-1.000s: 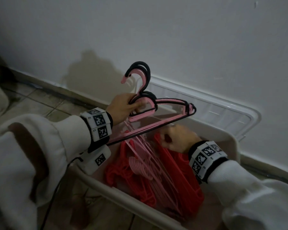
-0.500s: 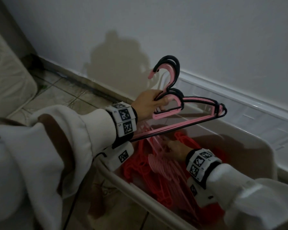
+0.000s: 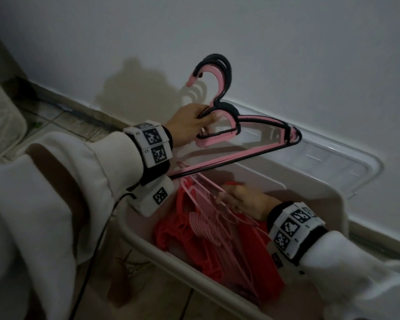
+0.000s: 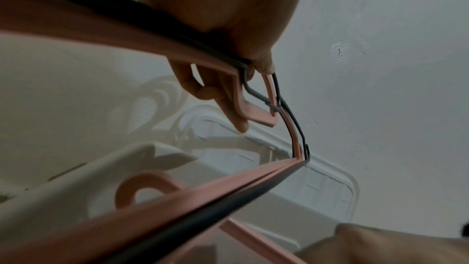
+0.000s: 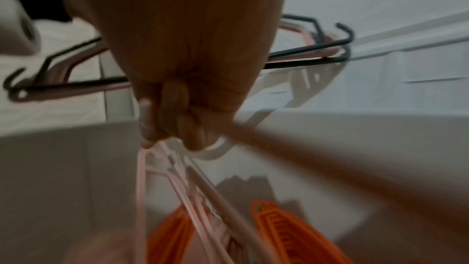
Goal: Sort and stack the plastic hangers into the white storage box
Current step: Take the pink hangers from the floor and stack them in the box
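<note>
Right hand point(image 5: 177, 87) around pale pink hangers point(image 5: 175, 184)

No readable text; wrist bands point(image 3: 153, 144) bear only coded marker squares.

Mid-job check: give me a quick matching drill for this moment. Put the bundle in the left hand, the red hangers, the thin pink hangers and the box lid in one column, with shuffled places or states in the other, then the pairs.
Things:
1. pink and black hangers
2. red hangers
3. thin pink hangers
4. clear lid

Places or states:
A. leaning against the wall behind the white box
B. gripped by the right hand inside the box
C. held up above the box by the left hand
D. lying piled in the box

Pairs: 1-C, 2-D, 3-B, 4-A
</note>
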A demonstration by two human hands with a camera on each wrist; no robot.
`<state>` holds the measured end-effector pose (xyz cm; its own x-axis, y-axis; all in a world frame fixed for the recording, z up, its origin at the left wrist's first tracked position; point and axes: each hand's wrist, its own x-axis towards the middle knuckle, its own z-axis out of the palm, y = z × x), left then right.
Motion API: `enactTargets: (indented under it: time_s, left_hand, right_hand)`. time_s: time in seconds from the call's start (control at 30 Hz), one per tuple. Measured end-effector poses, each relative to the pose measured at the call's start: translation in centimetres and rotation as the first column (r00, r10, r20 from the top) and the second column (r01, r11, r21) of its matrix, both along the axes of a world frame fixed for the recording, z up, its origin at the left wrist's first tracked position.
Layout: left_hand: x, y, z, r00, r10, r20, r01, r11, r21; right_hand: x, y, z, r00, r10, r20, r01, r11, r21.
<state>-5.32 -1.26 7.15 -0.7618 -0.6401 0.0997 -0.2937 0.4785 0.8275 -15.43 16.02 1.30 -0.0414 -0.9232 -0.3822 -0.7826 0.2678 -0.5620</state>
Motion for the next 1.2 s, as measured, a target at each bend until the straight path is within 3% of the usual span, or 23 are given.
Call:
enactTargets:
  time_s: [0.23, 0.33, 0.43, 0.6, 0.8, 0.9, 0.97, 1.1, 1.2]
  left_hand:
    - [0.9, -0.5, 1.8, 1.0, -0.011, 0.02, 0.012, 1.0, -0.027]
    - [1.2, -0.4, 1.3, 0.998, -0.004, 0.056, 0.005, 1.0, -0.023]
    - [1.4, -0.5, 0.5, 0.992, -0.003, 0.123, 0.006, 1.0, -0.025]
    - [1.3, 0.1, -1.0, 0.987, 0.008, 0.162, -0.013, 1.0, 0.025]
    - [0.4, 1.4, -1.3, 0.966, -0.035, 0.258, 0.022, 0.998, 0.053]
    - [-0.1, 1.8, -1.3, 0.953, -0.022, 0.302, -0.002, 0.997, 0.082]
    - [-0.2, 1.8, -1.3, 0.951, -0.021, 0.31, -0.013, 0.994, 0.108]
    - [-0.6, 1.6, -1.5, 0.933, -0.062, 0.354, 0.028, 0.995, 0.098]
    - [-0.9, 1.5, -1.2, 0.938, -0.001, 0.347, -0.031, 0.996, 0.086]
  right_hand:
    - [-0.8, 3.2, 3.2, 1.0, -0.003, -0.02, 0.003, 0.999, 0.036]
    - [-1.7, 3.9, 4.3, 0.998, -0.047, -0.047, 0.044, 0.996, -0.076]
    - [-3.3, 4.4, 5.0, 0.979, -0.177, 0.105, 0.197, 0.956, -0.219]
    - [-5.4, 5.2, 6.1, 0.838, -0.354, 0.416, 0.5, 0.802, -0.326]
    - [-6.2, 5.3, 7.6, 0.777, -0.383, 0.5, 0.579, 0.746, -0.328]
    - [-6.1, 5.0, 8.8, 0.797, -0.368, 0.48, 0.555, 0.761, -0.338]
    - [-6.1, 5.0, 9.6, 0.828, -0.315, 0.463, 0.482, 0.822, -0.304]
    - [-5.4, 5.2, 10.4, 0.914, -0.106, 0.391, 0.194, 0.962, -0.194]
    - [-4.6, 5.5, 10.1, 0.933, 0.042, 0.359, -0.028, 0.999, -0.044]
